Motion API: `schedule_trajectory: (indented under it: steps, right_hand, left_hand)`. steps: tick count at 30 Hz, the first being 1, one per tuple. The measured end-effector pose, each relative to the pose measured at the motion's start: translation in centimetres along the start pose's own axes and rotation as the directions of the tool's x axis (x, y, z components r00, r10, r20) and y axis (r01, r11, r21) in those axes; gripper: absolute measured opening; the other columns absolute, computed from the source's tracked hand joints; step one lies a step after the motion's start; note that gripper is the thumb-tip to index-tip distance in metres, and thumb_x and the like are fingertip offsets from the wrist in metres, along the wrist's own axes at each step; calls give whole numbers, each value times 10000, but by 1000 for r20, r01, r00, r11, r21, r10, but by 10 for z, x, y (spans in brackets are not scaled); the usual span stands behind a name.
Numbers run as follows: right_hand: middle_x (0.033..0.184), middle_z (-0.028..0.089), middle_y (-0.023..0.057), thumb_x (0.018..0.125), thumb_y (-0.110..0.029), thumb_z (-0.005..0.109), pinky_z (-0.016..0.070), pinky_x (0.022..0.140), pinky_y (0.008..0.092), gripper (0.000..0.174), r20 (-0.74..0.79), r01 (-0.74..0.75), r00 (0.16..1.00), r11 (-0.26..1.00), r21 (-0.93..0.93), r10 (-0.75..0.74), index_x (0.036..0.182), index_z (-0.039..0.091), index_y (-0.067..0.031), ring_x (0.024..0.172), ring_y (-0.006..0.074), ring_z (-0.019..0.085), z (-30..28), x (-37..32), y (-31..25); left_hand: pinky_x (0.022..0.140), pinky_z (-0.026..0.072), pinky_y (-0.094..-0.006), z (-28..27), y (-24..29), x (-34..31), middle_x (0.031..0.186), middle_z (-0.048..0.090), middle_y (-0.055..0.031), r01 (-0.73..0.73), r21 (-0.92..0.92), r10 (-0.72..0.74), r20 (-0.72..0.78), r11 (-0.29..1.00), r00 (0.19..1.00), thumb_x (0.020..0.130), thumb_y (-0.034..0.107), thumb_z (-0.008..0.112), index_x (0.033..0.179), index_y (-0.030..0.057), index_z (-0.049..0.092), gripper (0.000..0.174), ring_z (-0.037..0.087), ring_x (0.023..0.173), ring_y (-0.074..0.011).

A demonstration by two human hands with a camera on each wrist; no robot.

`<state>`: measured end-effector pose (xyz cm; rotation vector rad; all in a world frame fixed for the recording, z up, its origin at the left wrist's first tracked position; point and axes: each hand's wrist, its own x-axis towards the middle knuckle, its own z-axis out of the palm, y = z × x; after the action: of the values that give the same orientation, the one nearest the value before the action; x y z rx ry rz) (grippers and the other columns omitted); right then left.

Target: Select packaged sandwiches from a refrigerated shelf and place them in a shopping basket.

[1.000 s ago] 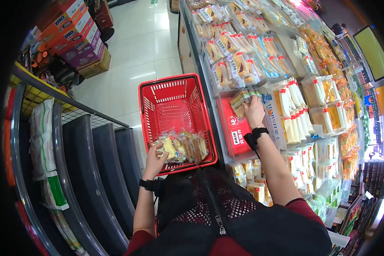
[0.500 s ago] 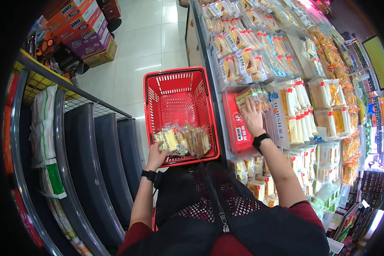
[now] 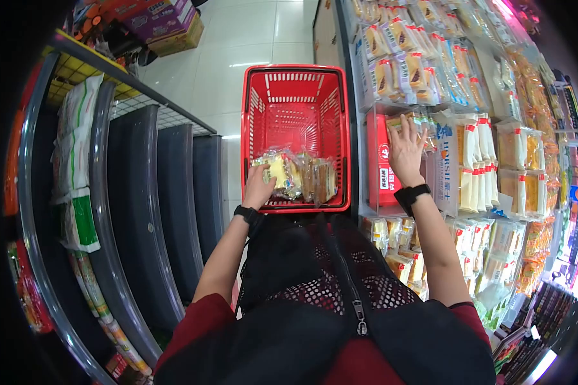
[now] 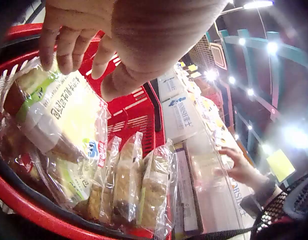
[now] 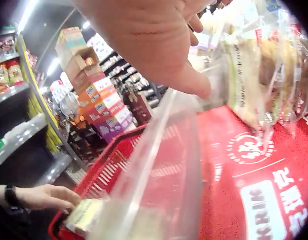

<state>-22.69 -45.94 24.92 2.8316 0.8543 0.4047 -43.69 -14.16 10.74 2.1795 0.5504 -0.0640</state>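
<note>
My left hand (image 3: pixel 261 186) is over the near left corner of the red shopping basket (image 3: pixel 294 68). Its loosely bent fingers lie at the top edge of a bread pack with a pale yellow label (image 4: pixel 74 102). Beside that pack, several clear-wrapped bread packs (image 4: pixel 128 177) stand upright in the basket. My right hand (image 3: pixel 408 151) reaches over a clear bin with a red liner (image 3: pixel 380 176), fingers spread. Under them is a row of wrapped bread packs (image 5: pixel 244 75), upright at the bin's far end. In the right wrist view my thumb stays apart from these packs.
Bins of wrapped bread (image 3: pixel 414 74) fill the display on the right, with white-wrapped packs (image 3: pixel 475 160) beyond the red bin. Grey shelves (image 3: pixel 131 192) run along the left. Stacked cartons (image 3: pixel 164 22) stand on the tiled floor (image 3: pixel 241 45).
The head view has shifted, moving basket and display up and to the right in the picture. My right hand's fingers have spread over the packs. The left hand stays at the yellow-labelled pack.
</note>
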Motion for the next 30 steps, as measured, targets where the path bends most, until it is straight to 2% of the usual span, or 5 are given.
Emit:
schedule_trajectory:
  steps: [6,15,23,29,30]
  right_hand:
    - [1367,422,129,739,-85,637,185,1086,572,434,-97,8,995,962,274,20,1165,564,-125,1309,304,345,-48,-17,-55]
    - [1329,452,119,744,-120,690,234,1060,516,372,55,-73,997,909,410,55,1105,600,-128,1290,320,355,-54,-49,-77]
    - [1237,508,151,741,-129,717,351,1004,455,379,172,-138,984,786,602,40,1101,609,-80,1171,341,452,-52,-56,-64]
    - [1249,494,188,771,-201,740,384,1005,419,552,230,-137,969,568,812,-95,1243,506,-38,1193,367,441,-54,-51,-76]
    - [1260,487,195,771,-220,747,371,1023,421,627,257,-177,961,493,852,-99,1291,451,-30,1220,365,425,-58,-47,-78]
  left_hand:
    - [836,490,-409,28,56,24,1032,619,-182,49,-326,25,221,944,975,819,316,688,1194,11,542,505,616,919,-331]
    - [827,499,-447,66,107,42,1048,649,-210,-164,234,58,403,958,913,774,468,674,1199,55,531,609,627,976,-363]
    - [674,491,-325,18,98,26,738,643,-79,-201,-250,272,297,947,915,882,196,592,938,12,621,194,631,727,-187]
    - [830,460,-314,-30,98,14,1285,489,-81,-181,-461,356,326,869,876,927,195,559,972,66,593,141,522,1082,-189]
    - [863,456,-311,-40,106,9,1292,493,-83,53,-698,285,358,714,889,946,194,534,985,79,577,129,523,1102,-197]
